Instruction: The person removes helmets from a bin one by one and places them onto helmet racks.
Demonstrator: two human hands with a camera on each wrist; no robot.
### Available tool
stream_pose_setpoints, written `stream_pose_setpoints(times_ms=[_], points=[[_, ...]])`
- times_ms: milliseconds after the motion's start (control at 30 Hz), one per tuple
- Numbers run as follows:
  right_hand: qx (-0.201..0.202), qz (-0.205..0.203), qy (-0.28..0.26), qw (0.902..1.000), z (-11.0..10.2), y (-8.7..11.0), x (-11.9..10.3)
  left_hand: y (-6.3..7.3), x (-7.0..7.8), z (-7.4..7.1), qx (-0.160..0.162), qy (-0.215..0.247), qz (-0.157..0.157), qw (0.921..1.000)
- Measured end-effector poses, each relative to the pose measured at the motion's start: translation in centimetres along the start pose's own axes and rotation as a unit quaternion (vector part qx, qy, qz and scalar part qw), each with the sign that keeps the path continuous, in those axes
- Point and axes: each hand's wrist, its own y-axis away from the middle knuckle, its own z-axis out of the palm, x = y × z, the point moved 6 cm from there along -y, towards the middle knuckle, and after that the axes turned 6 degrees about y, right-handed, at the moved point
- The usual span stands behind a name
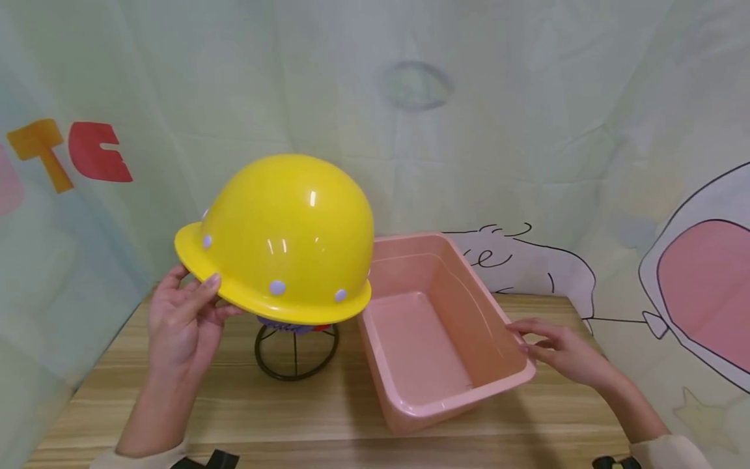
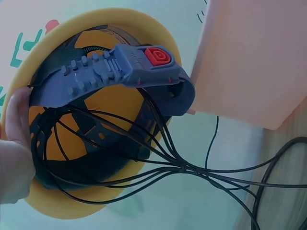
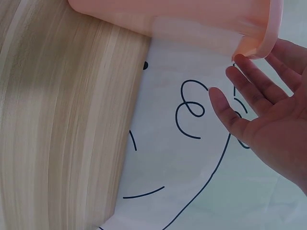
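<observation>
My left hand (image 1: 184,319) grips the brim of a yellow hard hat (image 1: 293,228) at its left side, thumb on top. In the left wrist view the hat's inside shows a blue headband (image 2: 110,72) with a red button. A black wire stand (image 1: 295,376) is under the hat, its wires running up inside; whether hat and stand touch, I cannot tell. On the right, a pink plastic basin (image 1: 422,345) has its right rim pinched between the thumb and a finger of my right hand (image 1: 565,352). The other fingers of that hand are spread below the rim.
Beneath everything is a wood-grain table (image 1: 316,423). A pale printed cloth (image 1: 498,143) hangs behind and at both sides, close to the table's edges. The basin stands just right of the hat and stand.
</observation>
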Motion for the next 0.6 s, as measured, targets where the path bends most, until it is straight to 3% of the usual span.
stream_pose_setpoints(times_ms=[300,600], points=[[-0.002,0.008,0.001,1.0000,0.0,0.0,0.0,0.1,-0.1,-0.9,-0.024,0.028,-0.020,0.9991],[-0.005,0.012,0.002,0.9999,0.0,0.0,0.0,0.2,-0.2,-1.6,0.013,-0.002,-0.031,0.9994]])
